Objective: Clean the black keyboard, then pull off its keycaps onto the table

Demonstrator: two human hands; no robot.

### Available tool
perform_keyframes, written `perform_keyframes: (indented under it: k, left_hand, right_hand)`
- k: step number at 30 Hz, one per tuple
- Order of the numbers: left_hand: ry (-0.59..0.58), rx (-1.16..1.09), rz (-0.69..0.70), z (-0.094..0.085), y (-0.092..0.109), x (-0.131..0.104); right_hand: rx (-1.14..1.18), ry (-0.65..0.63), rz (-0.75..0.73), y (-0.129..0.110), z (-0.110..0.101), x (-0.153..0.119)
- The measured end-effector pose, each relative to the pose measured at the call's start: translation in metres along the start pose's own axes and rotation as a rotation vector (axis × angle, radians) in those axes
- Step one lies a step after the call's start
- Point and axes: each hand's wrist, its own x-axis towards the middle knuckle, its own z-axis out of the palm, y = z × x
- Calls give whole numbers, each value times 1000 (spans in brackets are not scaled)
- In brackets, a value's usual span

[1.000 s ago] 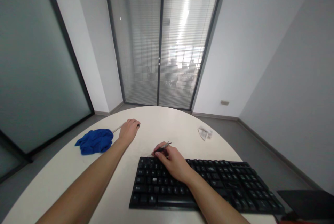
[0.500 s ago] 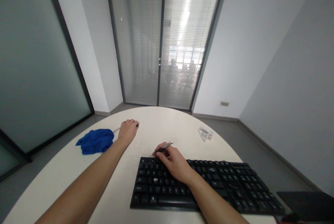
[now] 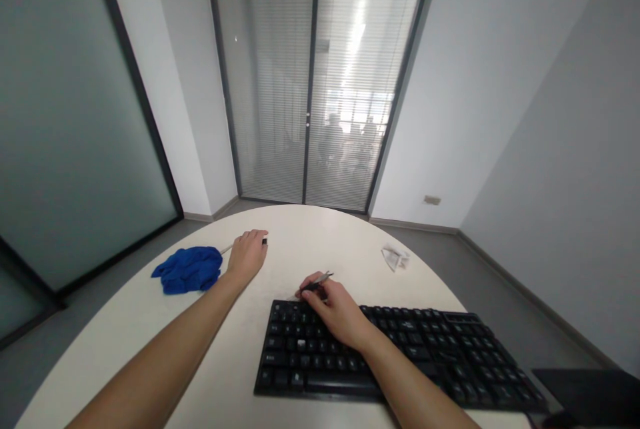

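A black keyboard (image 3: 350,385) lies along the near side of the round white table (image 3: 320,235). My right hand (image 3: 327,302) is over its upper left keys, fingers closed round a thin dark tool with a metallic end (image 3: 325,277). One key spot (image 3: 301,343) on the keyboard looks pale. Farther back on the left, my left hand (image 3: 249,254) is closed on a small dark object (image 3: 265,241), with a thin pale stick or cord (image 3: 227,249) showing on its other side. Beside my left forearm lies a crumpled blue cloth (image 3: 190,270).
A small crumpled clear packet (image 3: 395,257) lies at the table's right side. A dark flat object (image 3: 590,392) is at the lower right corner. Beyond the table stand glass doors with blinds (image 3: 265,95) and white walls.
The whole view has shifted slightly, moving the table items a little to the right. The small dark object at my left fingertips shows a bit differently. My right hand keeps its hold.
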Motion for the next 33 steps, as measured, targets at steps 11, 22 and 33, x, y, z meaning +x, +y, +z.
perform_keyframes:
  k: [11,22,33]
  left_hand:
    - [-146,-294,-96,-21,52,-76]
    - [-223,-525,-140,-36,36,-88]
    - [-243,-870,-67,-29,39,-88]
  right_hand:
    - [-56,57,-35,-1,24,11]
    - [181,64,-21,-1,43,37]
    - [54,-66,5,-5,19,39]
